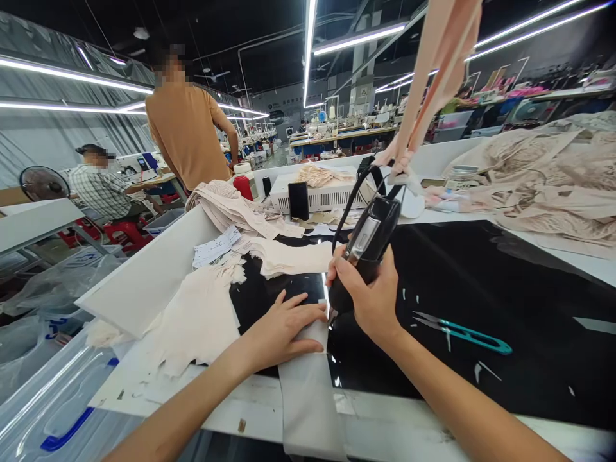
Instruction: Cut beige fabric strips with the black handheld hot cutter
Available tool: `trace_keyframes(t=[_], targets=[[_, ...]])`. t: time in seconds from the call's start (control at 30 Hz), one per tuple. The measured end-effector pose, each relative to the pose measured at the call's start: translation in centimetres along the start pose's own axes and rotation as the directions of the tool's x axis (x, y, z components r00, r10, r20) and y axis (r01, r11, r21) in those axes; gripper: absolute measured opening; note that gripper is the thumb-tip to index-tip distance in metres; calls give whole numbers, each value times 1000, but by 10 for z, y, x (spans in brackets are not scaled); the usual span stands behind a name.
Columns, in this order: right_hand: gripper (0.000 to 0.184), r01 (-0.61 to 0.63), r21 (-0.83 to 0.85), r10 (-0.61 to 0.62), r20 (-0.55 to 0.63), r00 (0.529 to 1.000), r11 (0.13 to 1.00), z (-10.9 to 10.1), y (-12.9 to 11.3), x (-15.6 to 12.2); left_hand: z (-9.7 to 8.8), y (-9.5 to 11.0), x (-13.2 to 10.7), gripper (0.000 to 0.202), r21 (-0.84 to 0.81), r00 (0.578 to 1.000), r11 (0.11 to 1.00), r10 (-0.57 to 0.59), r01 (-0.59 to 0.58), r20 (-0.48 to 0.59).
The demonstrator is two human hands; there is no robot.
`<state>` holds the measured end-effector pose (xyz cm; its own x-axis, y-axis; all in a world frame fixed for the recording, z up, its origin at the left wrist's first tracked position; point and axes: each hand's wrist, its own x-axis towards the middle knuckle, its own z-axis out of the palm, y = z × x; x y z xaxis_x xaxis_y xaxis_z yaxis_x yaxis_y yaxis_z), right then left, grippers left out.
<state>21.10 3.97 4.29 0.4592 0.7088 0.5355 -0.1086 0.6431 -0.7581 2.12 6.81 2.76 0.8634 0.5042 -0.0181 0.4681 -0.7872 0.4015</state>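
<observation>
Clasping a black handheld tool [370, 234], the right hand [378, 298] has its grip wrapped closely about the body, thumb and fingers around it. The tool stands at a tilt, its top leaning away to the right and its small metal tip down at the right edge of a pale strip [308, 401]. Palm down on that strip, just beside the tip, rests the left hand [283, 326], its grip spread wide and closed on nothing. From beneath it the strip runs to the near edge of the white counter [385, 420]. A glossy black sheet [447, 269] covers much of the surface; on it, to the right of the right wrist, lie teal-handled snips [471, 337] among small white scraps. Left of the hands is a pile of cream cloth pieces [192, 321], with printed paper slips [216, 247] by its far end and a layered stack of cloth [298, 256] beyond the left fingertips. Farther back, a dark phone [298, 201] stands against a vented white box [330, 197]. Beige cloth [553, 167] is heaped at the far right. Past the counter, a person in a brown shirt [187, 131] stands, back turned.
</observation>
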Motion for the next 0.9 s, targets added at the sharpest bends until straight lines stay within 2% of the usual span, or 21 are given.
trace_keyframes(t=[0.17,0.43,0.7,0.9], targets=[[35,2,2,-2,22,1000,1000,2,-3,0,-2,0,0,40,22,999,999,-25,25,32],[35,29,16,-28,-12,1000,999,2,-3,4,0,-4,1,42,11,1000,1000,3,-3,14],[32,19,-40,-20,-15,1000,999,3,-3,0,-2,1,2,40,-5,1000,1000,-4,4,14],[32,18,16,-18,11,1000,1000,1,-6,-8,-1,0,1,39,-23,1000,1000,0,0,3]])
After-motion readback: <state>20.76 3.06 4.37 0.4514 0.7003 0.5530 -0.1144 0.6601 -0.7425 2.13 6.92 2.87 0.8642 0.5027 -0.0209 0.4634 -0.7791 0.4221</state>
